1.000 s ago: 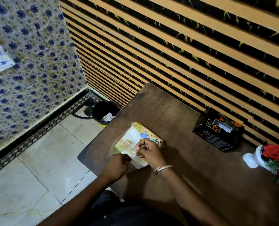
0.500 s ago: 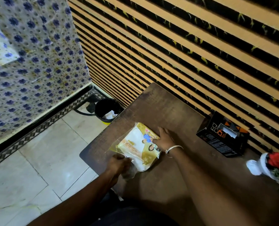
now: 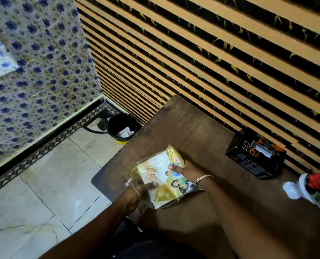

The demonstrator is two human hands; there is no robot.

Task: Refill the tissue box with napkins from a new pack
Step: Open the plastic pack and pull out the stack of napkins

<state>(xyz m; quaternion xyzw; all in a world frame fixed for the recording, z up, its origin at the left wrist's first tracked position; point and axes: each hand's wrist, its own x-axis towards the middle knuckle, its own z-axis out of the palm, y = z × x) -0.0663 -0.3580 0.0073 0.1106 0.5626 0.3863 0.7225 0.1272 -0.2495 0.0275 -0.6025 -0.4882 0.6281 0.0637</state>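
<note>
A yellow and white napkin pack (image 3: pixel 160 174) in clear plastic lies near the left front corner of the dark wooden table (image 3: pixel 192 128). My left hand (image 3: pixel 135 195) grips the pack's near left end, its fingers partly inside the clear wrapper. My right hand (image 3: pixel 186 170), with a metal bracelet at the wrist, holds the pack's far right side with the thumb on top. The black tissue box (image 3: pixel 254 156) with orange marks stands against the wall at the table's right, a white tissue showing in its slot.
A white vase with red flowers (image 3: pixel 312 187) stands at the table's right edge. A black bin (image 3: pixel 121 128) with paper in it sits on the tiled floor left of the table. A striped slatted wall runs behind the table.
My right hand moved from the pack's top middle to its far right side. The pack turned and shifted slightly toward the table edge. My left hand slid into the wrapper's end.
</note>
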